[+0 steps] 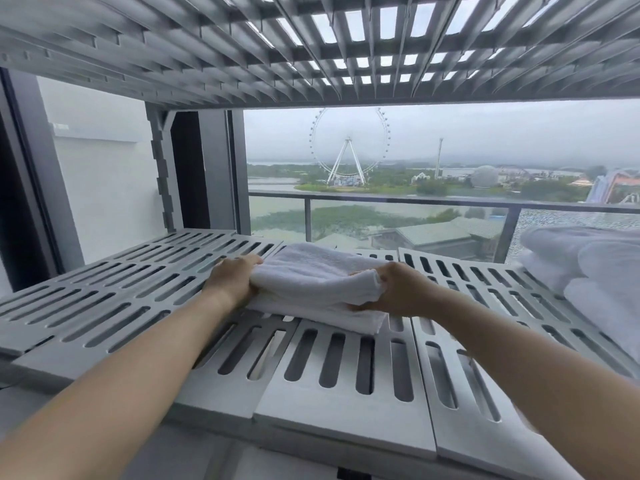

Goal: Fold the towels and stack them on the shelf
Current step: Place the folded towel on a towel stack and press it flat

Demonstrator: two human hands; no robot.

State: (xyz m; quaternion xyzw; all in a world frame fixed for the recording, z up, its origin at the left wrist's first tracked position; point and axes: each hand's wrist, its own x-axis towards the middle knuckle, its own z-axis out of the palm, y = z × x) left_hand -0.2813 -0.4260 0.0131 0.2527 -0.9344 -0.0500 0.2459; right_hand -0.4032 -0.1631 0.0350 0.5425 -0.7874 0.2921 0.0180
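Both hands clamp one folded towel (311, 282) in the head view: the left hand (232, 282) pinches its left end, the right hand (398, 289) its right end. It rests on the slatted shelf (121, 292), long axis running hand to hand. Other folded towels (588, 265) lie well apart, nearer the right hand.

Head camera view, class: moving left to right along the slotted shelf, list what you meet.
Bare grey slotted plastic shelf → left hand → folded white terry towel, gripped at both ends → right hand → pile of white towels at the right edge.
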